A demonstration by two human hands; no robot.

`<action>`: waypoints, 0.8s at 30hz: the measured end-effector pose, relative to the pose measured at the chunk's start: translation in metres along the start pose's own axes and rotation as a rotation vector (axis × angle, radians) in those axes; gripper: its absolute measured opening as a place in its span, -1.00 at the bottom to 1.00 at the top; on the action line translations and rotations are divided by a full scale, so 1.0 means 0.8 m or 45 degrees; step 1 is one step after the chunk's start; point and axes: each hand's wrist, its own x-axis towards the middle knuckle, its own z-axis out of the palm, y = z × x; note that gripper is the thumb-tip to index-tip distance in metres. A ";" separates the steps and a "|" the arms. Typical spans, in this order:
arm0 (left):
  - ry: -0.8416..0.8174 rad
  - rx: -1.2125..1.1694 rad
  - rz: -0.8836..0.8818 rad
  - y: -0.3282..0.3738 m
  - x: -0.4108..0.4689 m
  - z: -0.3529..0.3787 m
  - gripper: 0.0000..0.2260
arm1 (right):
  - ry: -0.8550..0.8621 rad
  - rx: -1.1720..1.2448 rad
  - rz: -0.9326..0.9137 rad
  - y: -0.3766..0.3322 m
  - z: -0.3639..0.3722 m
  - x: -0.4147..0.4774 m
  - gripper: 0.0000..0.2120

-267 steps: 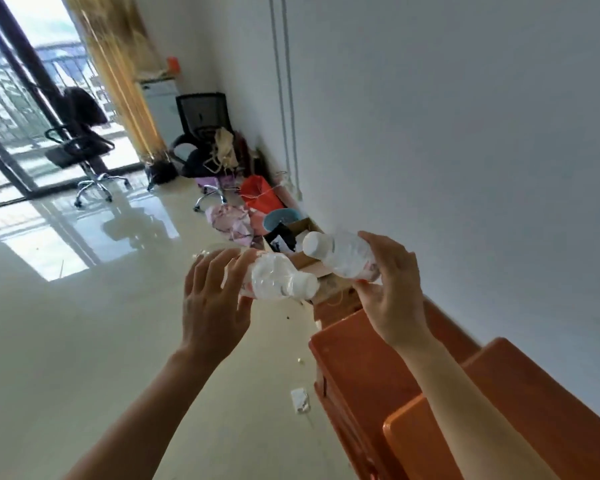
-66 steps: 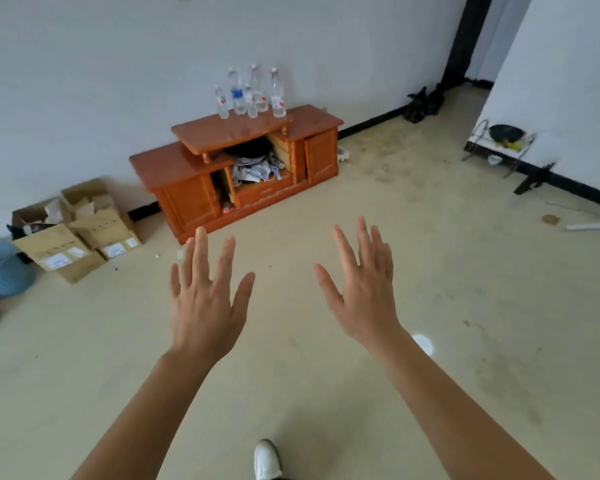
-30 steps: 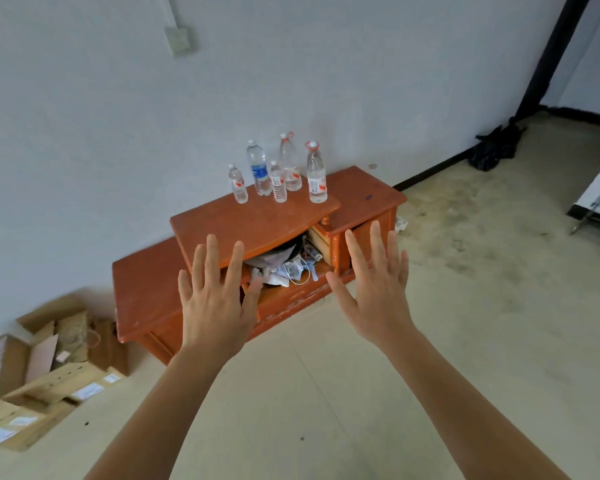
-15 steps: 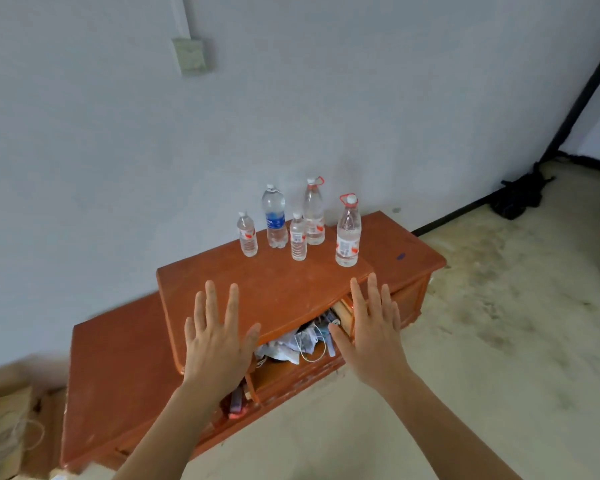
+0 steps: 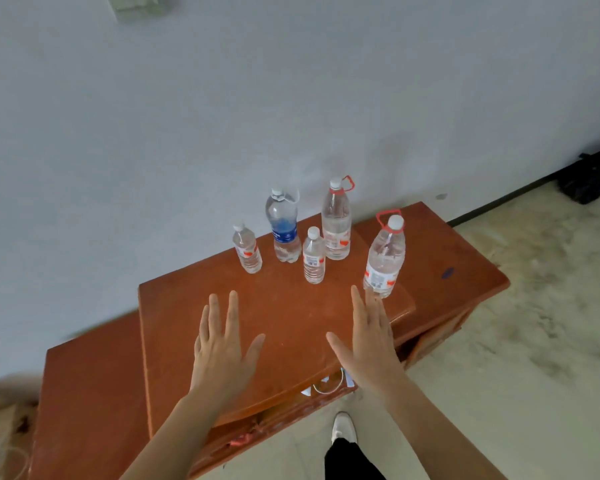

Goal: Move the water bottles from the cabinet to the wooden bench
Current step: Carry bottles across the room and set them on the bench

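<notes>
My left hand (image 5: 222, 355) is released and holds nothing. It lies palm down with straight, slightly spread fingers and the thumb out to the right, over the front half of the cabinet's (image 5: 291, 306) raised top. Its forearm comes in from the lower left. My right hand (image 5: 368, 344) is released too, fingers straight and close together, thumb out to the left, over the top's front right part. Its fingertips (image 5: 373, 299) reach the foot of the front tall bottle (image 5: 383, 261) in my view, but I cannot tell whether they touch it, or whether either palm rests on the wood.

All five bottles stand upright on the cabinet, toward the back edge of the raised top. The front tall bottle has a red carry loop and stands near the right edge. Behind it, by the wall, is the back tall bottle (image 5: 336, 226), with the middle small bottle (image 5: 314, 256) just in front of that. The blue-label bottle (image 5: 284, 230) comes next to the left, and the left small bottle (image 5: 247, 249) stands beside it.

Under the front edge, papers and a cable (image 5: 329, 386) show in the open compartment. My white shoe (image 5: 343, 427) is on the floor below.
</notes>
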 end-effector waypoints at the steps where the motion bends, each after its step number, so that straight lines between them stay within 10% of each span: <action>1: -0.017 -0.035 -0.051 0.002 0.018 0.001 -0.21 | -0.027 0.029 0.000 0.003 0.001 0.025 -0.10; 15: -0.003 -0.606 -0.743 0.011 0.279 0.130 -0.12 | -0.152 0.570 0.089 0.051 0.125 0.279 -0.01; 24: 0.257 -0.990 -0.779 -0.044 0.439 0.199 0.07 | 0.116 0.718 0.104 0.070 0.213 0.336 0.03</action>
